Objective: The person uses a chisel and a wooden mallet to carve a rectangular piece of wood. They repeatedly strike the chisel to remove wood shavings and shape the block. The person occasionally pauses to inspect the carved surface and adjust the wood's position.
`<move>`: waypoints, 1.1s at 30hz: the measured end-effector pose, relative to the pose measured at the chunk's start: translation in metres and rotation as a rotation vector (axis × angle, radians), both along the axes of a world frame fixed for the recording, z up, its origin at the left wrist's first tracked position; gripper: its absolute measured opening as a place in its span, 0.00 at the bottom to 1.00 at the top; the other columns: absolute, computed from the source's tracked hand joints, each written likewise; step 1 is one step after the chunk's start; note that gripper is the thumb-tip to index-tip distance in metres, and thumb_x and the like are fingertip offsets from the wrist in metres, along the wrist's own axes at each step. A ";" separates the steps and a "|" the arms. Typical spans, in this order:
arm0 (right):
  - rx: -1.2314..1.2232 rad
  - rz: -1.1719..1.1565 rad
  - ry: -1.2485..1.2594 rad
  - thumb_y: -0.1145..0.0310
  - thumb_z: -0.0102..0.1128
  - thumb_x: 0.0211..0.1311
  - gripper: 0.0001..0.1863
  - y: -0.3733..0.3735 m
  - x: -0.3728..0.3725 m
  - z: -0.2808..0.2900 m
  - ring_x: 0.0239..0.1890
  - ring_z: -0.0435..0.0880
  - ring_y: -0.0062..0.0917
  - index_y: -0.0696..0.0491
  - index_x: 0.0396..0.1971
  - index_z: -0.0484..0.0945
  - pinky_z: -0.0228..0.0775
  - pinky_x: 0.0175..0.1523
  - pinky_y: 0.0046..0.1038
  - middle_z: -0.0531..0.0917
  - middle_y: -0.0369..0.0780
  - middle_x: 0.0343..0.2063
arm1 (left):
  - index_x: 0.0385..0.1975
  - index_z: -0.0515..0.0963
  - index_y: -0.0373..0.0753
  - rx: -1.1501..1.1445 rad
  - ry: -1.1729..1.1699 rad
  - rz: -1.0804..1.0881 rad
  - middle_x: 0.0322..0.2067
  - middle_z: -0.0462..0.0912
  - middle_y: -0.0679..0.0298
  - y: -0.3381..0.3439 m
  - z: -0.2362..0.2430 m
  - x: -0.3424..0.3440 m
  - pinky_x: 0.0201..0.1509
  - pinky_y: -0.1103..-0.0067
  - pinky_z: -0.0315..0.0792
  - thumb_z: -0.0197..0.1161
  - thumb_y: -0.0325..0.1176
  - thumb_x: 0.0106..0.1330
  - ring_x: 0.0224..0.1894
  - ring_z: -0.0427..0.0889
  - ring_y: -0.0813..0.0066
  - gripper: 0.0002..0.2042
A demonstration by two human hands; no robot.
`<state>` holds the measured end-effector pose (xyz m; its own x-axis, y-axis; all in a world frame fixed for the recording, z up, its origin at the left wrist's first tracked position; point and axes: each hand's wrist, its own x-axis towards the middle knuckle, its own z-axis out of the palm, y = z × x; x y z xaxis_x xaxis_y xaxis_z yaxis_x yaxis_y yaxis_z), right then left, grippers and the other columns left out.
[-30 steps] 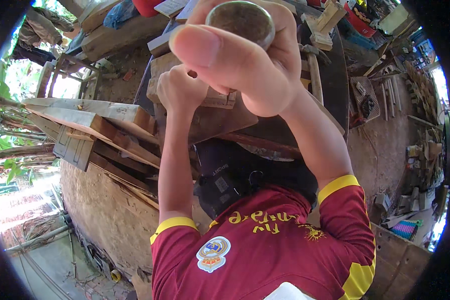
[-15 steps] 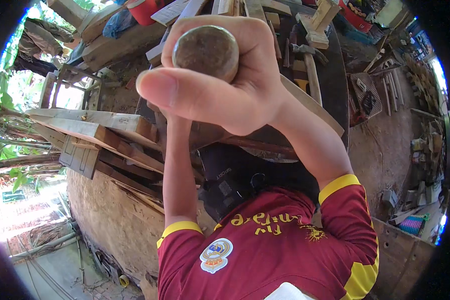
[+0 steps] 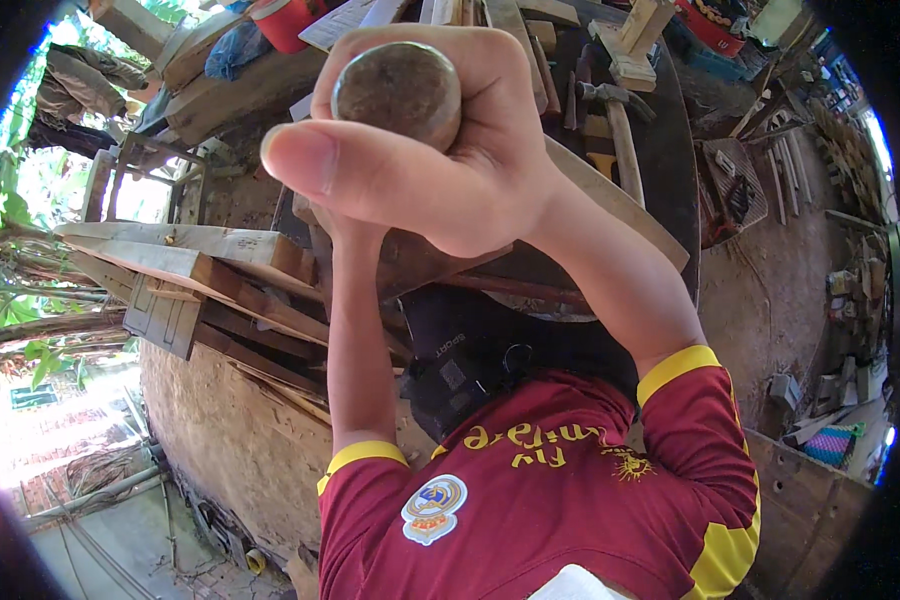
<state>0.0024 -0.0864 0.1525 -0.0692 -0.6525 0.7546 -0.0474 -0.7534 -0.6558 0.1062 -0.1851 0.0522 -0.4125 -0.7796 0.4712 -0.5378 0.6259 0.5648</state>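
Close up, my right hand [image 3: 470,150] is wrapped round an upright round-ended handle [image 3: 398,97], seen end-on. Its end is brown and worn with a paler, shiny rim; the rest of the tool is hidden under my fist, so its kind does not show. My thumb lies across the near side of the handle. Below and behind this fist, my left hand [image 3: 345,222] is almost wholly covered; only its wrist area and forearm show, and its fingers are out of sight. Under both hands is a dark workbench [image 3: 670,185] with wood pieces on it.
A hammer [image 3: 625,150] lies on the bench right of my fist, beside a long wooden board [image 3: 630,215]. A wooden block piece [image 3: 625,60] stands farther back. Stacked timber [image 3: 200,265] juts out at left. A red bucket [image 3: 285,22] and a wire basket [image 3: 732,185] sit farther off.
My right hand has shifted slightly left and up with the handle still in its grip. The left forearm has barely moved.
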 end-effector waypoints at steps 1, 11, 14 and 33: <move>-0.006 0.008 -0.015 0.68 0.68 0.54 0.12 0.000 0.001 0.000 0.20 0.71 0.11 0.57 0.19 0.76 0.60 0.24 0.18 0.74 0.30 0.16 | 0.40 0.74 0.33 0.000 0.018 -0.008 0.38 0.77 0.51 -0.001 0.000 0.000 0.49 0.64 0.70 0.68 0.39 0.50 0.44 0.77 0.56 0.21; -0.073 -0.019 -0.041 0.59 0.70 0.52 0.17 0.005 0.002 0.010 0.17 0.75 0.14 0.58 0.18 0.78 0.67 0.23 0.22 0.77 0.33 0.13 | 0.46 0.71 0.32 0.017 0.316 -0.203 0.43 0.76 0.54 -0.001 0.013 -0.008 0.53 0.66 0.68 0.68 0.36 0.50 0.48 0.76 0.60 0.24; -0.094 -0.005 -0.066 0.59 0.70 0.52 0.17 0.006 0.003 0.010 0.18 0.75 0.14 0.58 0.19 0.78 0.67 0.23 0.22 0.77 0.33 0.14 | 0.48 0.71 0.32 0.036 0.373 -0.249 0.44 0.76 0.54 0.002 0.014 -0.008 0.54 0.66 0.68 0.69 0.35 0.49 0.49 0.75 0.61 0.26; -0.334 -0.129 0.141 0.58 0.72 0.47 0.17 -0.017 -0.013 -0.006 0.28 0.80 0.27 0.57 0.25 0.79 0.71 0.36 0.28 0.81 0.40 0.23 | 0.58 0.66 0.35 0.110 0.397 -0.829 0.53 0.72 0.61 0.024 0.034 0.024 0.59 0.71 0.66 0.67 0.27 0.48 0.57 0.72 0.70 0.33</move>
<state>-0.0103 -0.1030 0.1463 -0.0147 -0.3623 0.9319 -0.2278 -0.9063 -0.3559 0.1305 -0.1611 0.0859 -0.6827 -0.3557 0.6383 0.3039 0.6561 0.6908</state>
